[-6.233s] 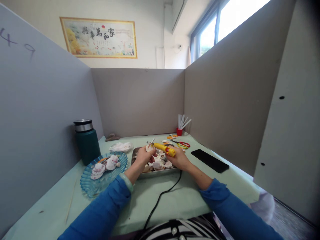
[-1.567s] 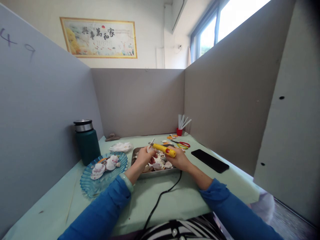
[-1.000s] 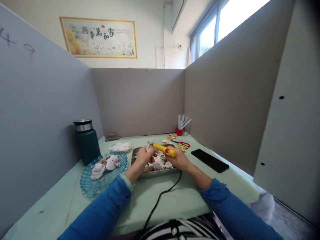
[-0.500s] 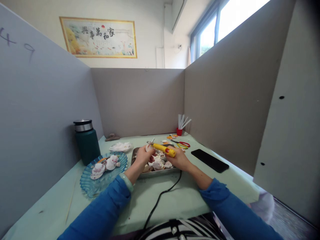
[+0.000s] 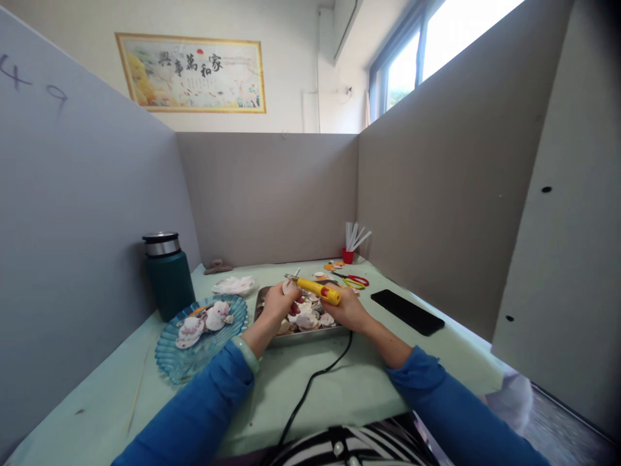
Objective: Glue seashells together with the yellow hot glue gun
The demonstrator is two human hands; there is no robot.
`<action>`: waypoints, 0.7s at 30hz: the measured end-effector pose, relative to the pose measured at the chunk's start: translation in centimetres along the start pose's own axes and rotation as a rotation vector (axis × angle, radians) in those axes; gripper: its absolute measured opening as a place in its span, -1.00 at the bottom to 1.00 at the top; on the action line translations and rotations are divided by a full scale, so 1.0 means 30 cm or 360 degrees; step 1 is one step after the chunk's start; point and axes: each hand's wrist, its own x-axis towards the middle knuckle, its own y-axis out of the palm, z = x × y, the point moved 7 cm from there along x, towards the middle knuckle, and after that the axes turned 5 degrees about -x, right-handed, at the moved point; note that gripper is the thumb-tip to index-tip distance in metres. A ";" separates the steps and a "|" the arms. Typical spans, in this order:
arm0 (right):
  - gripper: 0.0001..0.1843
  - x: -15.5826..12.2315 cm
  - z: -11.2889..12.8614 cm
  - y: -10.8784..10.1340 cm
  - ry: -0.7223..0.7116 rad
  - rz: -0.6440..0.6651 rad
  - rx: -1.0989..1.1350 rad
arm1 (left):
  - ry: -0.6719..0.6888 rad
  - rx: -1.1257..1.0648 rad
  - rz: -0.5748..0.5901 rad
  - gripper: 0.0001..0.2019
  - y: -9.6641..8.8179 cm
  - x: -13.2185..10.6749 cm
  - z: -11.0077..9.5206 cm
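My left hand (image 5: pixel 275 305) is closed on a whitish shell (image 5: pixel 289 287) in front of me, its fingers partly hiding it. The yellow glue gun (image 5: pixel 314 288) is in my right hand (image 5: pixel 348 310), its metal nozzle pointing left and touching or almost touching the shell. From under my right hand a black cord (image 5: pixel 315 375) runs down towards my lap. Both hands are above a metal tray (image 5: pixel 295 338) of loose shells (image 5: pixel 308 318). To the left, a blue ribbed glass plate (image 5: pixel 169 359) carries joined white shell pieces (image 5: pixel 216 316).
A dark green bottle (image 5: pixel 169 278) stands left, with a clear dish of white material (image 5: pixel 234 285) nearby. Scissors (image 5: pixel 356 281), a red cup with white sticks (image 5: pixel 348 255) and a black phone (image 5: pixel 407 312) lie or stand right. Grey partitions (image 5: pixel 272 194) enclose the table.
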 end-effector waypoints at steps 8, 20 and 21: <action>-0.97 -0.001 -0.004 0.004 -0.0008 0.0000 -0.0010 | -0.0015 -0.0011 -0.0009 -0.83 0.002 -0.006 -0.007; -0.96 0.002 0.013 -0.006 -0.0032 -0.0013 -0.0017 | 0.0000 -0.0007 -0.0002 -0.84 0.002 -0.004 -0.004; -0.97 0.002 0.011 -0.006 -0.0028 -0.0016 -0.0022 | 0.0001 0.0001 -0.0003 -0.84 0.002 -0.005 -0.006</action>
